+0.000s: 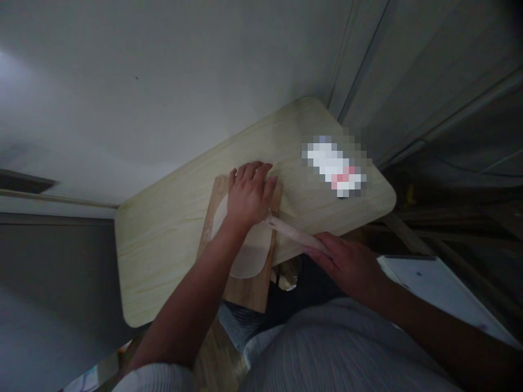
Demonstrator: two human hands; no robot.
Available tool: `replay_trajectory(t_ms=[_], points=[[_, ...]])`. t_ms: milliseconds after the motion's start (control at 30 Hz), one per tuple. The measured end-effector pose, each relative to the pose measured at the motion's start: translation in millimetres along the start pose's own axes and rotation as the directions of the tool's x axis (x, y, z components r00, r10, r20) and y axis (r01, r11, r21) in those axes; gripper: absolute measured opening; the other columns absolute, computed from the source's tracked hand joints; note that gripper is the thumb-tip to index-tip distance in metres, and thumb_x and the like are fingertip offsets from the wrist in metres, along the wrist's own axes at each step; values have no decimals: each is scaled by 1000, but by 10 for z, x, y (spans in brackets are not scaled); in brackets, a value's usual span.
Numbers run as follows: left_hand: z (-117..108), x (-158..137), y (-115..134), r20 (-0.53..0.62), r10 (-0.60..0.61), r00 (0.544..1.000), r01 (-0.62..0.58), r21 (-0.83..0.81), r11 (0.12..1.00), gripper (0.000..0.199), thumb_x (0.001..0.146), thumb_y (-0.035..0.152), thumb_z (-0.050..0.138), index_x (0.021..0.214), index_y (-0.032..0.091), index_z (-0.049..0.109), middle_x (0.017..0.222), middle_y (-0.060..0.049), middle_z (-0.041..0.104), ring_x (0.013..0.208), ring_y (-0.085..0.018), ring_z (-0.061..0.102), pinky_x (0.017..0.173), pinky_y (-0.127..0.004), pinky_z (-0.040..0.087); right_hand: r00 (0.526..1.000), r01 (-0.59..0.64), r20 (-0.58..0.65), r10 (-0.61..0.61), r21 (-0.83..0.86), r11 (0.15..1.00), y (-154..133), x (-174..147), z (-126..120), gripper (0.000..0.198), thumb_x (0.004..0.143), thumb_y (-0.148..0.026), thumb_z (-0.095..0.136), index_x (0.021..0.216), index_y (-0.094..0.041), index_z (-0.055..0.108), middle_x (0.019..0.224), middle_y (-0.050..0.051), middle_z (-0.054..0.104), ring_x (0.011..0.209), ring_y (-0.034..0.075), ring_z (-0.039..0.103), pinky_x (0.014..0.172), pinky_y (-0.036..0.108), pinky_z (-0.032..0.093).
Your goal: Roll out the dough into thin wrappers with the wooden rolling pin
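Observation:
A wooden board [245, 296] lies aslant on the table and juts past its near edge. On it is a flat, rolled-out sheet of pale dough [251, 255]. My left hand [250, 193] rests over the far part of the dough, fingers stretched and slightly bent, and hides what is beneath it. A slim wooden rolling pin [292, 231] runs from beside the heel of that hand to my right hand [341, 261], whose fingers are wrapped round its near end.
The pale wood-grain table [163, 250] stands against a grey wall [171, 81]. A blurred-out, bright, phone-shaped object [335, 166] is on its right part. At lower right, beside my right forearm, sits a white flat-topped thing [437, 288].

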State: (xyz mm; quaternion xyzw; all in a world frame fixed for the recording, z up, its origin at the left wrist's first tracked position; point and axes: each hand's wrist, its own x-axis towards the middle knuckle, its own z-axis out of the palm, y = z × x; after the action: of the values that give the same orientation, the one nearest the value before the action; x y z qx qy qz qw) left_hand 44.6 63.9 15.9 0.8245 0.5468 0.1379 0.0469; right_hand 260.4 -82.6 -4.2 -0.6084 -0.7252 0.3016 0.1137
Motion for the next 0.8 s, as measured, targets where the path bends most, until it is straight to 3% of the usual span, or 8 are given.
replay_trajectory(t_ms=[400, 800], points=[[63, 153, 18, 19, 0, 1000, 0, -6, 1000, 44, 104, 48, 31, 132, 25, 57, 140, -9, 59, 129, -26, 50, 112, -47, 33, 998, -68, 25, 65, 116, 991, 1, 41, -62, 43, 100, -57, 43, 101, -23, 70, 75, 3, 72, 68, 21, 69, 61, 30, 44], [112, 337, 57, -46, -21, 999, 16, -109, 994, 47, 106, 48, 25, 126, 23, 59, 133, -9, 62, 125, -25, 53, 110, -42, 35, 993, -115, 14, 115, 230, 966, 47, 108, -137, 46, 98, -60, 43, 104, -22, 68, 79, 5, 74, 67, 20, 68, 62, 30, 45]])
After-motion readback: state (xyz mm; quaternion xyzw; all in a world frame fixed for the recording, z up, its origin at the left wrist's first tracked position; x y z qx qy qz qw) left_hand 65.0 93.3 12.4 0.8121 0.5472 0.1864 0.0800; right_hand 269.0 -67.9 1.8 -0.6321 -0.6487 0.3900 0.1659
